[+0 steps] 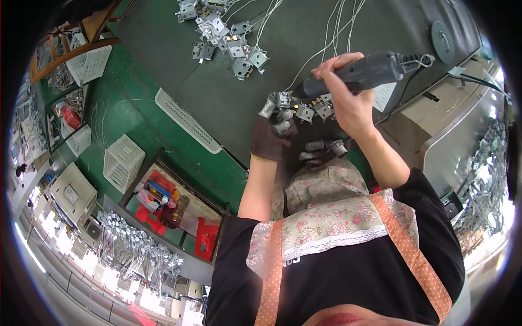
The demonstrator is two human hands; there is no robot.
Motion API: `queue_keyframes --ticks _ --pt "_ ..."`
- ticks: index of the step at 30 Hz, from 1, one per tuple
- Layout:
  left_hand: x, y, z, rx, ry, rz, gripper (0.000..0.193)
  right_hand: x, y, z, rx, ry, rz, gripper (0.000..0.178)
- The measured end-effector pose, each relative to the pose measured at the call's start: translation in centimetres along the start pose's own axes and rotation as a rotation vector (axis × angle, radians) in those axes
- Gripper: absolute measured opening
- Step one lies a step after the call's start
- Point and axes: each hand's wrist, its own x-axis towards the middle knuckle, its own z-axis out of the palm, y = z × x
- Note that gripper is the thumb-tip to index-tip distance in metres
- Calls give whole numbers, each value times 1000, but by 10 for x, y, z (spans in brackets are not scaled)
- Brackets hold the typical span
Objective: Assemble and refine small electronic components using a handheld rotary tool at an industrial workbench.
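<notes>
My right hand [350,89], bare, is wrapped around a dark grey electric screwdriver [370,73]. Its tip points left and meets a small square metal housing [284,99] near the table edge. A dark glove with silver-wrapped fingertips covers my left hand [269,138]. Those fingers close around the housing and steady it on the tabletop; part of the grip is hidden. Just to the right, under the screwdriver, lie several similar metal housings [306,113] with brass-coloured bits. A thin white wire [312,57] runs from the worked housing toward the far side.
Farther off on the dark table [163,54] is a pile of metal housings [215,30] with white wires. A dark glove [321,155] with silvery tips rests by my lap. White baskets [124,163] stand on the green floor at left; a red stool [206,239] is below them.
</notes>
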Motion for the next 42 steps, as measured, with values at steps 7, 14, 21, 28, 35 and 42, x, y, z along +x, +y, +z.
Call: queue_keyframes --ticks 7,14,21,28,35,42 --pt "10 -1 -27 -171 -112 -72 29 3 3 8 -98 -110 37 25" --pt "10 1 -29 -210 -158 -138 28 0 4 6 -91 -105 28 24" --pt "11 0 -24 -168 -131 -96 30 4 5 4 -113 -119 58 22" --pt "13 -2 -26 -137 -69 -50 28 14 9 3 -48 -98 118 17" --pt "8 0 -20 -16 -14 -7 26 26 8 2 -58 -121 159 15" --pt "-12 -31 20 2351 318 320 37 45 21 1 -343 -25 65 12"
